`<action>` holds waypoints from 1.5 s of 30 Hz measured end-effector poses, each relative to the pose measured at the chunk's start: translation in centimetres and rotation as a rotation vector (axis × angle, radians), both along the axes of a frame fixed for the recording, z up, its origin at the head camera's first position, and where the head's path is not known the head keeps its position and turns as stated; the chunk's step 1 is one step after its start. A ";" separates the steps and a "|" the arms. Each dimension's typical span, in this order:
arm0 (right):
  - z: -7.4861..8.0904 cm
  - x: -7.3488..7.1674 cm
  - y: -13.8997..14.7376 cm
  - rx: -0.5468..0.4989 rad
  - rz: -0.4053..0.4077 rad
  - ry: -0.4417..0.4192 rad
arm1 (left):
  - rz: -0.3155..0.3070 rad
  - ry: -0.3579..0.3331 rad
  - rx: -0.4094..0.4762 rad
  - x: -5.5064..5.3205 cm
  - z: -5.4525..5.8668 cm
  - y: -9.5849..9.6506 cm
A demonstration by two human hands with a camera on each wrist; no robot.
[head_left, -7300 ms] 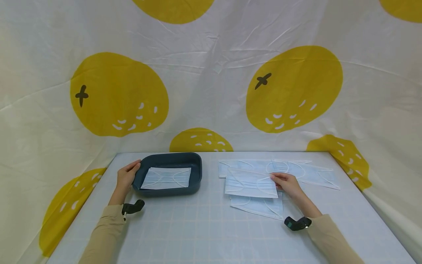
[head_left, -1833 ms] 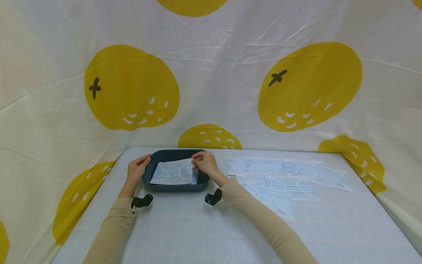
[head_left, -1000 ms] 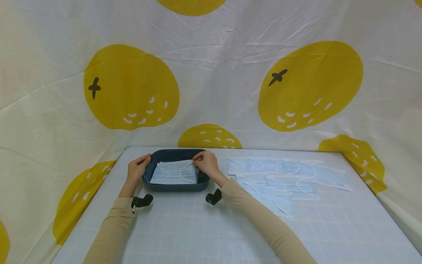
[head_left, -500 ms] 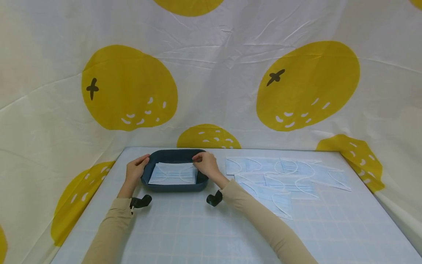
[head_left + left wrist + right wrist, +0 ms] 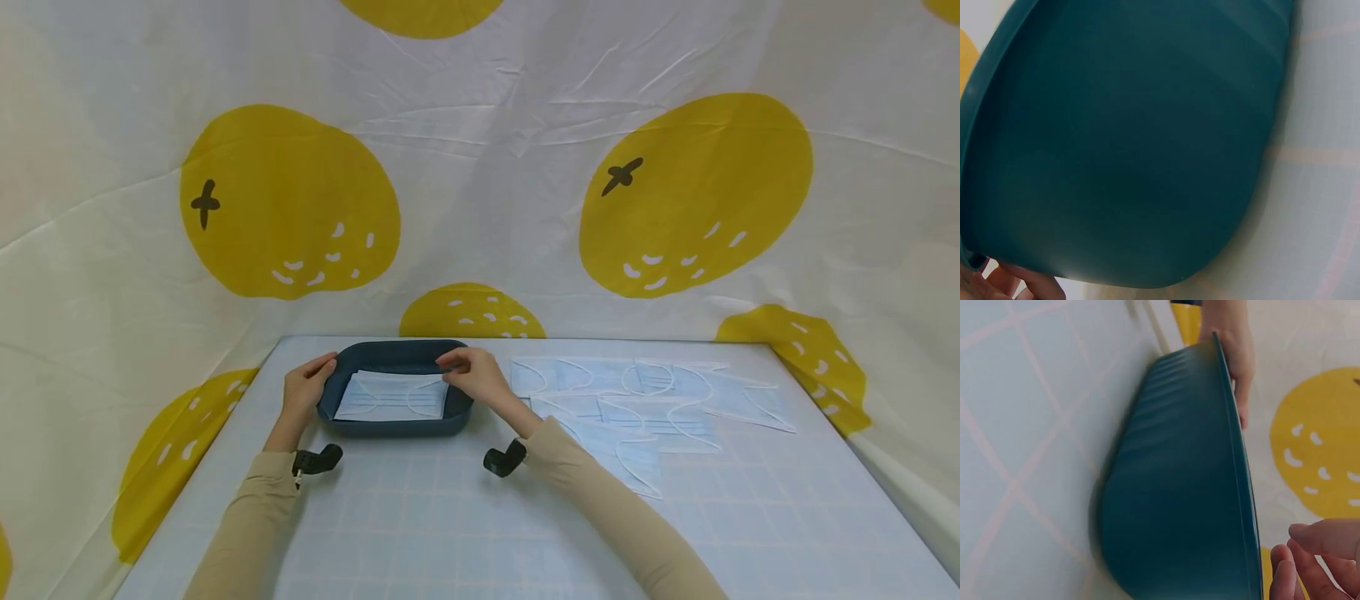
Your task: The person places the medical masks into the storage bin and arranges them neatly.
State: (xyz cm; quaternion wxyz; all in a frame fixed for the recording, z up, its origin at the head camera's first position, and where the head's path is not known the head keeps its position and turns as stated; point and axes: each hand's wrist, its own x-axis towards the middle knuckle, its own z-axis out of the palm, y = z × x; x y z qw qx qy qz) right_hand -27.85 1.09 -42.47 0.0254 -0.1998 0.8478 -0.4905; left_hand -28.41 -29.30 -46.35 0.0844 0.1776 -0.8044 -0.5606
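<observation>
Mask (image 5: pixel 390 397) lies flat, loops up, inside the dark tray (image 5: pixel 397 429); whether others sit beneath it, I cannot tell. Step in hand, by my reading: you are setting this mask down, the placing nearly done. Your right hand (image 5: pixel 480 379) is over the tray's right end, at the mask's upper right corner; the right wrist view shows thumb and fingers apart, nothing visible between them. Your left hand (image 5: pixel 303 390) grips the tray's left rim, beyond the mask's left edge. Next move likely calls for you to lift the right hand clear and reach rightward to the loose masks (image 5: pixel 573 377), overlapping on the table (image 5: pixel 420 517); separate just one.
</observation>
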 end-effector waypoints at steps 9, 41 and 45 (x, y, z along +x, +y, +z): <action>0.7 1.2 2.2 -0.044 0.002 0.012 | -0.006 -0.010 0.001 0.2 -0.1 0.3; 1.9 3.3 11.6 -0.004 -0.097 0.083 | -0.005 -0.020 -0.038 0.2 0.6 0.2; 1.8 3.6 13.2 -0.011 -0.099 0.096 | 0.001 -0.014 -0.046 0.2 0.3 0.3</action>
